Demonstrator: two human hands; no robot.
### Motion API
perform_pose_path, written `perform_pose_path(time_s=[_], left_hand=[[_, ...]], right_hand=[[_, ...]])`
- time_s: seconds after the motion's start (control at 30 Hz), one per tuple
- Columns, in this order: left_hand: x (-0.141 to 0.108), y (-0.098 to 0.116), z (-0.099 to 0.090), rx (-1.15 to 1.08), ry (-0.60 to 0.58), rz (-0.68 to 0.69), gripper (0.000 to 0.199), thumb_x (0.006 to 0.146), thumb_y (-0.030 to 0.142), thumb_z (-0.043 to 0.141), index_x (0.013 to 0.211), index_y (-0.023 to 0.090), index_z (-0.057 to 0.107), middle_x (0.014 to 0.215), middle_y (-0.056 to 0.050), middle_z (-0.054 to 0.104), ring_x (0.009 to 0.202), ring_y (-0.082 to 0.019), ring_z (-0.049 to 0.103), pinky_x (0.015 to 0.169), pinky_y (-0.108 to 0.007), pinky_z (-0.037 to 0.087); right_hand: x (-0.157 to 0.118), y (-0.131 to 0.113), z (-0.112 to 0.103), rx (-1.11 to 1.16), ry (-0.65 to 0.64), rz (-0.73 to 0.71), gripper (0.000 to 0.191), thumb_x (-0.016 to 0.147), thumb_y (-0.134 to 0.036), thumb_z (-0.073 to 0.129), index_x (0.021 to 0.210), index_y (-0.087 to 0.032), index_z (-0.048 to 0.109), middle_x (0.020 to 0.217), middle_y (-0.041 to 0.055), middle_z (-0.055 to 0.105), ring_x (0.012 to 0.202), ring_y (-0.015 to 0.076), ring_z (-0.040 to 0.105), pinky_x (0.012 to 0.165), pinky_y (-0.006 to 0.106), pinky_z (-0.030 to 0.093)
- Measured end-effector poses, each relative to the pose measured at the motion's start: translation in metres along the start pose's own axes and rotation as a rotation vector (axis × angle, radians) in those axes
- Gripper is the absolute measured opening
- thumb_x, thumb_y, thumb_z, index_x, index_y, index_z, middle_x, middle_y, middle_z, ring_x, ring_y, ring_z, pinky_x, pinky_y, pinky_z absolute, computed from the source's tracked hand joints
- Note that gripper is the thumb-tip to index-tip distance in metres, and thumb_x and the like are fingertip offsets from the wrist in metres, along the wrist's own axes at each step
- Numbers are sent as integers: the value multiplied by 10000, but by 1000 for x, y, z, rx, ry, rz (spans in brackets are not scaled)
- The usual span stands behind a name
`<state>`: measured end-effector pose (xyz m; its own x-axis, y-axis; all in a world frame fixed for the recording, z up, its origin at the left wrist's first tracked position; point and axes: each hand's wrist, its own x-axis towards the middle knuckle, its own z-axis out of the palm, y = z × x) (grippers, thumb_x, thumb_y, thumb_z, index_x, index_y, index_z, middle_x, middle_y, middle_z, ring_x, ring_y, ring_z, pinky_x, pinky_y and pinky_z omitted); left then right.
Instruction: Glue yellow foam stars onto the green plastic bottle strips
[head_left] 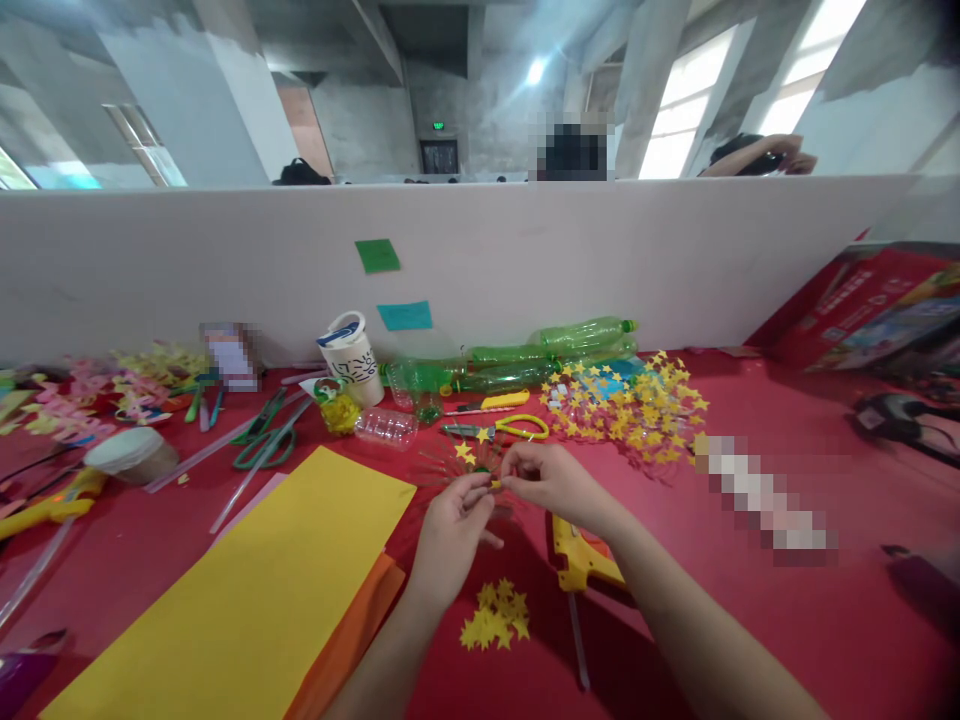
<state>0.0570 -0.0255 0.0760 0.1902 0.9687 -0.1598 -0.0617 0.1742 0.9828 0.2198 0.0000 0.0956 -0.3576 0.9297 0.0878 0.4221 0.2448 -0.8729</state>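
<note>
My left hand [453, 522] is closed at the edge of a fringed piece of clear plastic [444, 462], whose thin strips fan out above the table. Several yellow stars [465, 453] sit on its strips. Close beside it, my right hand [547, 482] pinches a small yellow star [495, 485], mostly covered by the fingertips. A loose pile of yellow stars [495, 616] lies on the red table in front of my hands. Under my right forearm rests a yellow glue gun [576, 560] with a clear glue stick [578, 640] poking out.
Yellow paper [240, 590] over orange sheets [349, 640] covers the left front. Behind my hands lie yellow-handled scissors [523, 428], a cutter [505, 400], green bottles [510, 375] and a star-covered bunch [630, 410]. Green scissors [266, 448] and a white cup [352, 362] stand left. A white partition [480, 250] borders the table.
</note>
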Motion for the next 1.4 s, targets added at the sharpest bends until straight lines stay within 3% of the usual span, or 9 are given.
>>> perform_pose_path(time_s=[1.03,1.4], left_hand=[[2,1,2,13,24,-12,339,748,261,570,1049,106,541,973,-121,665,856,-244,655,499,-275,556],[1,-1,-2,-2,10,6,339,729,275,586,1034,127,580,939,-98,680,851,-241,656,497,-270,550]], right_hand=[[4,4,8,-71,105,22,39,752,-230,534,740,-195,523,538,-66,467,481,83,417,443,183,274],[5,6,15,-136,157,54,130,765,-315,585,797,-204,525,612,-38,566,527,101,498,462,190,296]])
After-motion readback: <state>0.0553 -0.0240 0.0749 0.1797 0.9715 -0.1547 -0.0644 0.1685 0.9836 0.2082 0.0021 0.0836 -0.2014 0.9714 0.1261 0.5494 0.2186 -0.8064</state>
